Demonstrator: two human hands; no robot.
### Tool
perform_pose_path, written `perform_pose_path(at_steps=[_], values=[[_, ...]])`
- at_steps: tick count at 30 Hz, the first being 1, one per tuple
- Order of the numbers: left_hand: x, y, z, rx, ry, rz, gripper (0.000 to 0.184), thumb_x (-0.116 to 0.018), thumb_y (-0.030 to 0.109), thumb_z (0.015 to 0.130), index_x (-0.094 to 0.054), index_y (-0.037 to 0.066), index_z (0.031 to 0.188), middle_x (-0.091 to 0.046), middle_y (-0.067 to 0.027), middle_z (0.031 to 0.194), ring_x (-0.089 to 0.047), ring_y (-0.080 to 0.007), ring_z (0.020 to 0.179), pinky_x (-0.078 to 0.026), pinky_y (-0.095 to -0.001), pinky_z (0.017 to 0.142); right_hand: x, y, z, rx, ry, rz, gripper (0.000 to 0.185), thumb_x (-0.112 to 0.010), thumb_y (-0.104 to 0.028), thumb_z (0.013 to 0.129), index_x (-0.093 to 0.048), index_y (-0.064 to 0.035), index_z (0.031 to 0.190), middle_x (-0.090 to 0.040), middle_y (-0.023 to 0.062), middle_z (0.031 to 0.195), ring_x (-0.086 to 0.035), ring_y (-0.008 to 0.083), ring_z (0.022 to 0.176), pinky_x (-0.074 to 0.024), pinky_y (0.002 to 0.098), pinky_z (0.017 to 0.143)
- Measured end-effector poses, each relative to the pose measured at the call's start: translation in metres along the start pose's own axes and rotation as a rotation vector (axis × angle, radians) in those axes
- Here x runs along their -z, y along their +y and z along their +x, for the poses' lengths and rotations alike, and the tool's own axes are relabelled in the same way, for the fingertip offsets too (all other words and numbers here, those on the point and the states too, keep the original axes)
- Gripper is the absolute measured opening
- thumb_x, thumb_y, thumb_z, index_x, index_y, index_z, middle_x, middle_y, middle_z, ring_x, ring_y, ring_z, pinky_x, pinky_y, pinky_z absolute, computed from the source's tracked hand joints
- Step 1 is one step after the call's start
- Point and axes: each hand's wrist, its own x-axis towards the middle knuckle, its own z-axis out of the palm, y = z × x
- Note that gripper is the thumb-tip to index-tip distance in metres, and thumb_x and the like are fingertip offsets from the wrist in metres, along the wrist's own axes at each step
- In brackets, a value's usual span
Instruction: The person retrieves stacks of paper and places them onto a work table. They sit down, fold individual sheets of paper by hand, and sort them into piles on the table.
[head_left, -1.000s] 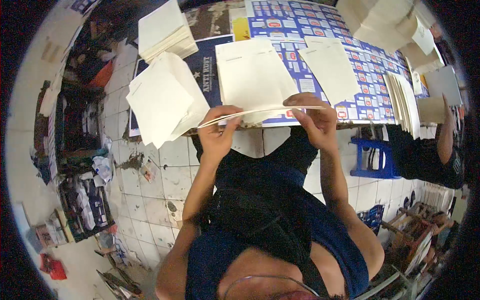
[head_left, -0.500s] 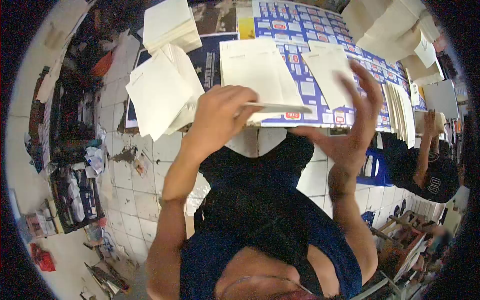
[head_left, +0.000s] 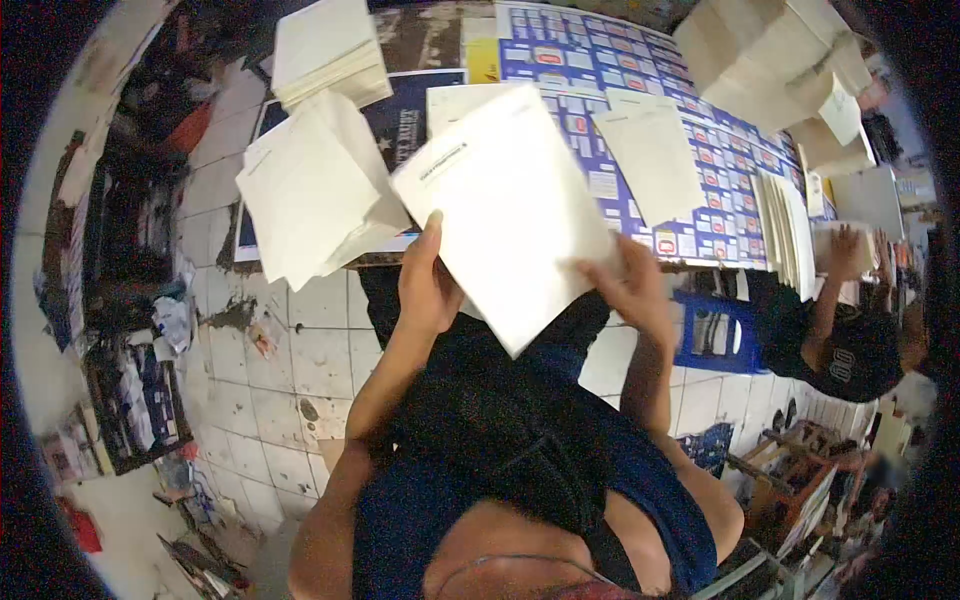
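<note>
My left hand (head_left: 430, 285) grips the left edge of a thin stack of printed paper sheets (head_left: 515, 215), thumb on top. At its lower right edge my right hand (head_left: 632, 290) is closed on the same sheets, slightly blurred. The stack is tilted, one corner pointing down over my lap, with small print along its upper left edge. Behind it, partly hidden, lies another printed stack (head_left: 465, 105) on the table. A fanned paper pile (head_left: 310, 190) sits left of my left hand. Beyond my right hand is a single-looking sheet or thin stack (head_left: 655, 160).
A taller paper stack (head_left: 330, 50) stands at the back left. Blue printed sheets (head_left: 725, 165) cover the table. Several upright-leaning papers (head_left: 785, 230) hang at its right edge. Further right are brown paper bundles (head_left: 770, 60), a blue plastic stool (head_left: 715, 330) and another person (head_left: 850, 340).
The thin stack has turned from edge-on to face-up and come nearer my body. My right hand, raised and spread before, has come down onto its right edge.
</note>
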Motion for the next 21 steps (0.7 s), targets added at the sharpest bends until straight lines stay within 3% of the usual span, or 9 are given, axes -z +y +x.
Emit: perform_pose_path(at_steps=[1, 2, 4, 5, 7, 10, 13, 15, 21], values=[[-0.003, -0.004, 0.0, 0.088, 0.042, -0.018, 0.041, -0.051, 0.029, 0.095, -0.053, -0.005, 0.117, -0.061, -0.0123, 0.11, -0.061, -0.0173, 0.092, -0.05, -0.0307, 0.081, 0.0, 0.002, -0.001, -0.062, -0.082, 0.157, 0.035, -0.071, -0.015, 0.082, -0.061, 0.0047, 0.108, -0.067, 0.0112, 0.093, -0.063, 0.0148, 0.083, -0.0495, 0.0286, 0.073], [0.003, -0.011, 0.002, 0.08, 0.005, 0.066, 0.048, -0.047, 0.034, 0.097, -0.047, -0.005, 0.125, -0.059, -0.0137, 0.114, -0.061, -0.0189, 0.098, -0.052, -0.0305, 0.079, -0.002, 0.001, 0.0, -0.12, -0.157, 0.318, 0.032, -0.071, -0.016, 0.082, -0.061, 0.0041, 0.105, -0.067, 0.0114, 0.091, -0.062, 0.0135, 0.08, -0.0494, 0.0273, 0.071], [-0.002, -0.014, -0.002, 0.13, 0.034, 0.065, 0.051, -0.043, 0.037, 0.098, -0.044, -0.004, 0.128, -0.055, -0.0139, 0.121, -0.06, -0.0206, 0.101, -0.052, -0.032, 0.082, -0.011, -0.001, 0.004, -0.183, -0.021, 0.503, 0.025, -0.072, -0.017, 0.081, -0.062, 0.0021, 0.094, -0.066, 0.0092, 0.084, -0.059, 0.0097, 0.073, -0.047, 0.0235, 0.063], [-0.004, -0.015, -0.004, 0.174, 0.086, -0.024, 0.051, -0.042, 0.038, 0.098, -0.044, -0.003, 0.128, -0.055, -0.0139, 0.121, -0.059, -0.0212, 0.103, -0.052, -0.0328, 0.083, -0.02, 0.008, 0.007, -0.203, 0.053, 0.474, 0.022, -0.072, -0.017, 0.082, -0.06, 0.0002, 0.086, -0.064, 0.0048, 0.077, -0.056, 0.0069, 0.065, -0.0439, 0.0211, 0.057], [-0.007, -0.017, -0.01, 0.238, 0.208, -0.204, 0.052, -0.04, 0.039, 0.099, -0.043, -0.003, 0.129, -0.055, -0.0139, 0.122, -0.059, -0.0224, 0.105, -0.051, -0.0343, 0.087, -0.033, 0.018, 0.014, -0.177, 0.128, 0.527, 0.021, -0.072, -0.017, 0.082, -0.06, 0.0001, 0.085, -0.063, 0.003, 0.073, -0.054, 0.0058, 0.062, -0.0422, 0.021, 0.054], [0.014, -0.036, -0.011, 0.098, 0.076, -0.271, 0.053, -0.033, 0.039, 0.1, -0.042, -0.004, 0.129, -0.053, -0.016, 0.125, -0.055, -0.0232, 0.113, -0.05, -0.038, 0.092, -0.044, 0.016, 0.021, -0.177, 0.228, 0.549, 0.018, -0.069, -0.016, 0.084, -0.062, -0.0015, 0.078, -0.057, -0.0024, 0.064, -0.047, 0.003, 0.056, -0.0361, 0.0198, 0.05], [0.02, -0.031, -0.013, 0.086, 0.046, -0.18, 0.043, -0.04, 0.035, 0.099, -0.05, -0.001, 0.122, -0.059, -0.0131, 0.118, -0.06, -0.0201, 0.104, -0.053, -0.036, 0.087, -0.057, 0.022, 0.024, -0.181, 0.272, 0.569, 0.02, -0.067, -0.018, 0.087, -0.063, -0.0026, 0.074, -0.053, -0.0065, 0.062, -0.04, 0.0012, 0.053, -0.0296, 0.0191, 0.047], [0.017, -0.025, -0.014, 0.099, 0.065, -0.236, 0.035, -0.045, 0.029, 0.099, -0.056, 0.001, 0.116, -0.062, -0.0113, 0.112, -0.063, -0.0178, 0.098, -0.054, -0.0345, 0.084, -0.062, 0.015, 0.024, -0.186, 0.256, 0.641, 0.022, -0.065, -0.019, 0.088, -0.064, -0.0027, 0.074, -0.053, -0.0066, 0.061, -0.04, 0.0011, 0.053, -0.0293, 0.0191, 0.048], [0.013, -0.027, -0.008, 0.267, -0.114, -0.599, 0.043, -0.04, 0.034, 0.1, -0.046, 0.004, 0.129, -0.056, -0.0118, 0.124, -0.058, -0.0216, 0.11, -0.05, -0.0381, 0.092, -0.07, 0.023, 0.024, -0.302, 0.036, 1.058, 0.018, -0.061, -0.02, 0.091, -0.064, -0.004, 0.084, -0.06, -0.003, 0.074, -0.051, 0.0045, 0.063, -0.0421, 0.0205, 0.057]])
